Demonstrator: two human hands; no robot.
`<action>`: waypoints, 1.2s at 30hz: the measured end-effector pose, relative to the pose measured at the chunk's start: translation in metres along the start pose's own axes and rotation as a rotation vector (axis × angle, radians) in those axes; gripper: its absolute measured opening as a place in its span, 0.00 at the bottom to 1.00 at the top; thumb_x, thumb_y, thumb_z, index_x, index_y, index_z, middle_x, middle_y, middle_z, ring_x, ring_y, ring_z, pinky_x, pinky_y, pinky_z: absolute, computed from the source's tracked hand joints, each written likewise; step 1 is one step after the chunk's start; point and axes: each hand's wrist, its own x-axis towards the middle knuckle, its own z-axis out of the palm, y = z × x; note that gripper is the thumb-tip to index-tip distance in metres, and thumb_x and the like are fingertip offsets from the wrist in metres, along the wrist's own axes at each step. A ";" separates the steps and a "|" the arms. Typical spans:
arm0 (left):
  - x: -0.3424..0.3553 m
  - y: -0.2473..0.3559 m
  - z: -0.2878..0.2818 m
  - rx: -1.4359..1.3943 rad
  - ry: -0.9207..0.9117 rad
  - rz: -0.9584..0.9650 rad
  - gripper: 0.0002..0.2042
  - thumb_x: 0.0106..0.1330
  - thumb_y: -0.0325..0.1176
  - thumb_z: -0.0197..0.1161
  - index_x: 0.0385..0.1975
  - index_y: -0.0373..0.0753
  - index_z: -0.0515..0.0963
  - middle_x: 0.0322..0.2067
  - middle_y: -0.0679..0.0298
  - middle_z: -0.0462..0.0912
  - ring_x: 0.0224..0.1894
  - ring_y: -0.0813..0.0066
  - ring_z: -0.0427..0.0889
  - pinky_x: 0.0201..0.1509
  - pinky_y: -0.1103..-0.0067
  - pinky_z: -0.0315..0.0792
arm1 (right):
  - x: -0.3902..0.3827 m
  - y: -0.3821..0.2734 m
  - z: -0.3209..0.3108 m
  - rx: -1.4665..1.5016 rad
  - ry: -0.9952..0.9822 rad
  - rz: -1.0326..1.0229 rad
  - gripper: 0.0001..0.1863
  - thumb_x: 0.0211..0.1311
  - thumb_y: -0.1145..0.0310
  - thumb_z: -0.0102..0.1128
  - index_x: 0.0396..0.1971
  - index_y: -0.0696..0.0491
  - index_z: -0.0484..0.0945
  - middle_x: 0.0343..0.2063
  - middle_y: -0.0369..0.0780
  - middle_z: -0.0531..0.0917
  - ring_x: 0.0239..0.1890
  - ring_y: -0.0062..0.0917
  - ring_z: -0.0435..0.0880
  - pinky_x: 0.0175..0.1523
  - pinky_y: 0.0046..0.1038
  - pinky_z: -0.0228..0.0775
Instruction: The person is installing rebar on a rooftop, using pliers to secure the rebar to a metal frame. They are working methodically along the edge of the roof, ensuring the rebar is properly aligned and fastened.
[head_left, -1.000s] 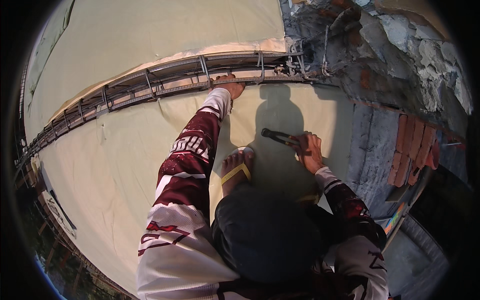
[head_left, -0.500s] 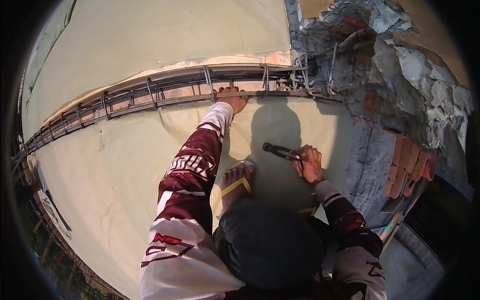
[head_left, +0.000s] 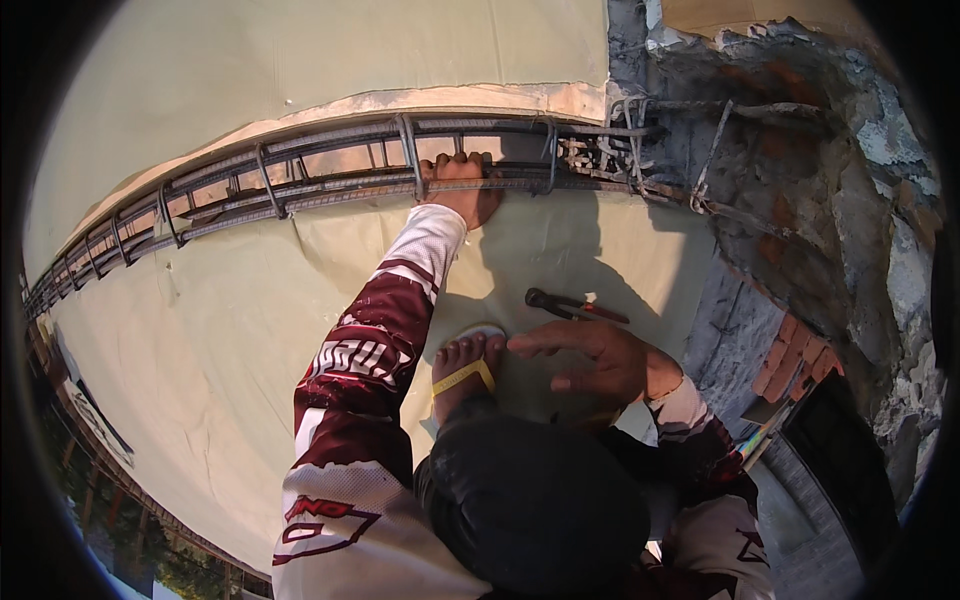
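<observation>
At the rebar cage [head_left: 350, 190], my left hand [head_left: 467, 200] is closed with its fingers curled around the near bar, just right of a tall stirrup. My right hand [head_left: 600, 362] is open and empty, its fingers stretched toward the left above my sandalled foot [head_left: 468, 365]. Just beyond it, a pair of pincers [head_left: 560, 303] with a dark head lies on the pale sheeting [head_left: 240, 330]. Part of a red handle shows on the pincers' right side.
The cage runs in a long curve from the far left to broken concrete and brickwork [head_left: 800, 200] at the right. Bent bars and tie wire [head_left: 625, 150] crowd its right end. Red bricks [head_left: 795, 360] sit at the right edge. Trees [head_left: 190, 560] show below the sheeting's left edge.
My right hand has let go of the pincers, opened and drawn back toward me. The pincers now lie on the sheeting. My left hand stays at the cage, and the view has shifted slightly.
</observation>
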 end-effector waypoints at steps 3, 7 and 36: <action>0.001 0.000 0.003 -0.032 0.045 -0.016 0.24 0.69 0.52 0.58 0.53 0.38 0.79 0.47 0.52 0.85 0.56 0.51 0.81 0.68 0.50 0.62 | -0.011 0.007 -0.007 0.578 0.548 0.084 0.43 0.71 0.60 0.65 0.77 0.54 0.50 0.65 0.45 0.72 0.54 0.33 0.80 0.62 0.38 0.71; 0.004 -0.001 0.005 0.005 0.007 -0.047 0.24 0.69 0.52 0.58 0.56 0.41 0.79 0.49 0.52 0.85 0.58 0.52 0.80 0.69 0.51 0.61 | -0.018 0.076 0.002 0.282 1.436 0.076 0.47 0.71 0.66 0.62 0.79 0.56 0.40 0.64 0.44 0.72 0.53 0.31 0.80 0.59 0.31 0.73; 0.000 -0.008 0.016 -0.025 0.160 0.033 0.21 0.68 0.50 0.58 0.45 0.38 0.80 0.44 0.52 0.83 0.53 0.51 0.79 0.61 0.52 0.63 | -0.020 0.173 0.031 -0.979 0.790 0.148 0.30 0.49 0.68 0.75 0.56 0.50 0.80 0.50 0.44 0.76 0.54 0.41 0.75 0.62 0.44 0.63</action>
